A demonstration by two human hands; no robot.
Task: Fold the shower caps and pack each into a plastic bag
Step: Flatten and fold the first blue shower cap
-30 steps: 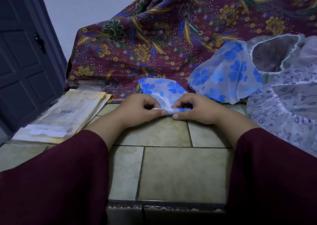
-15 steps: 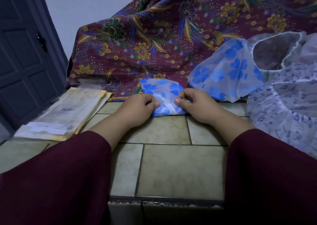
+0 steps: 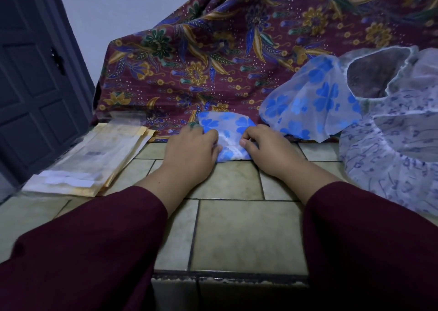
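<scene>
Folded shower cap (image 3: 227, 133) on tiles, left hand (image 3: 192, 152) and right hand (image 3: 265, 147) each pinching it, plastic bags (image 3: 94, 159) stacked left

Four shower caps (image 3: 228, 133), one bag stack (image 3: 94, 159)

Folded shower cap (image 3: 228, 138) on worktop (image 3: 246, 234), centre, far edge, against draped cloth (image 3: 213, 57) behind it. Left hand (image 3: 193, 148) on cap's left side, right hand (image 3: 265, 148) on its right. Stack of plastic bags (image 3: 94, 156) left on worktop, door (image 3: 30, 78) beyond. Unfolded caps (image 3: 312, 102) right of folded one; pile of more caps (image 3: 398, 149) far right.
</scene>
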